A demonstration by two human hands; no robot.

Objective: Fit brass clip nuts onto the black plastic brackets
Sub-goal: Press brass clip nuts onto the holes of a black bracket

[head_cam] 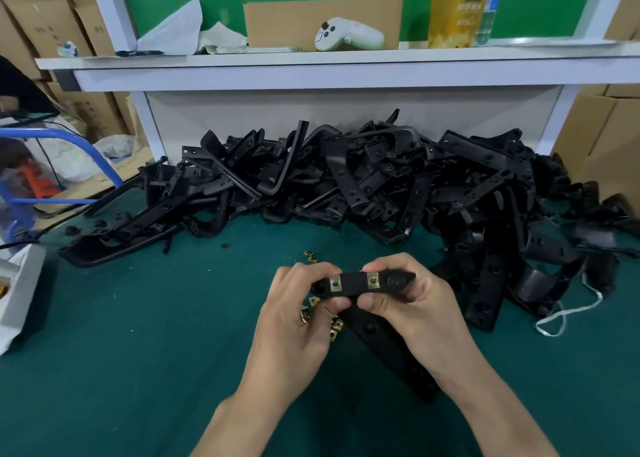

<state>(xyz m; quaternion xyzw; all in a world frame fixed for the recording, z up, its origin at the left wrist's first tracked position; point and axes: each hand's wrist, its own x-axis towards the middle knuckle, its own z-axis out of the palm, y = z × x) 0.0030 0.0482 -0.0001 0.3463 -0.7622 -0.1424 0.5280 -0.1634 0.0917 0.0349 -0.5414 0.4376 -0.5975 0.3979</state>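
Bracket (353, 285) with two brass clip nuts (335, 284) sits pinched between left hand (298, 313) and right hand (415, 304)

My left hand (294, 318) and right hand (415, 304) are both bare, uncovered from fingertips to wrist. The fingers are slim, with short, neatly trimmed nails; my left thumbnail (341, 303) and right thumbnail (369, 301) show plainly just below the centre. My left forearm (242, 415) comes in from about 7 o'clock and my right forearm (485, 397) from about 5 o'clock, both bare all the way to the lower edge.
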